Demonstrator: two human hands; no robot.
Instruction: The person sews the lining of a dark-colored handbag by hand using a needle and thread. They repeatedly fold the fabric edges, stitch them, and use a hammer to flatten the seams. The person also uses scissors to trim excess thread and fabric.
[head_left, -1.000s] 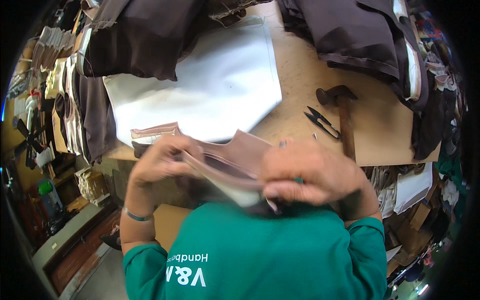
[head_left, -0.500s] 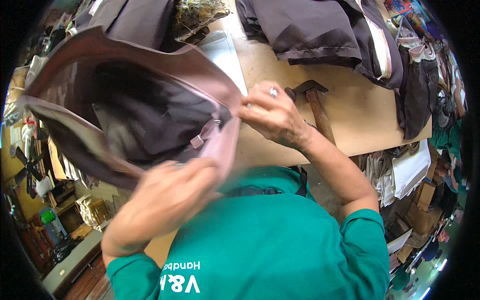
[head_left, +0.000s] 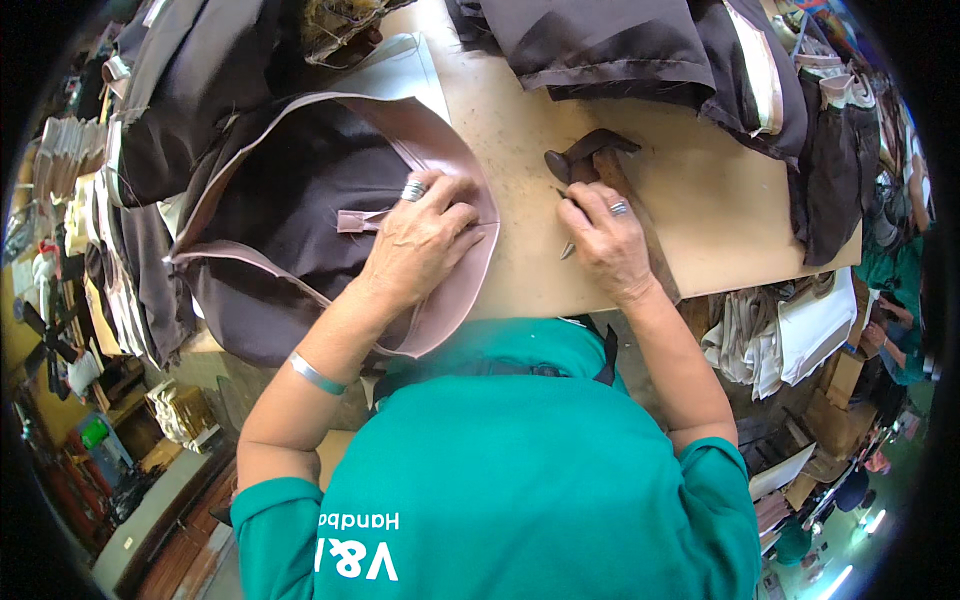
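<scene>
A dark brown fabric bag [head_left: 290, 190] with a pink band round its open mouth lies on the left of the table. My left hand [head_left: 425, 235] reaches into the mouth, its fingers closed on the pink band at the right side. A pink zipper end tab [head_left: 358, 221] sticks out beside that hand, over the dark lining. My right hand [head_left: 610, 235] is closed round a slim pen-like tool [head_left: 568, 250] with a silver tip; most of it is hidden by the fingers. Right beside it lies a hammer [head_left: 632, 195] with a dark head and wooden handle, partly covered by the hand.
Dark fabric pieces [head_left: 610, 50] are piled at the table's far right and hang over its edge. More dark fabric [head_left: 190, 100] lies at the far left, near a white sheet [head_left: 400, 75]. Stacked pale pieces [head_left: 760, 335] sit below the table's right edge.
The bag has come down flatter onto the table, its mouth turned up. My right hand has let go of its edge and moved right to the pen-like tool. My left hand has shifted to the band.
</scene>
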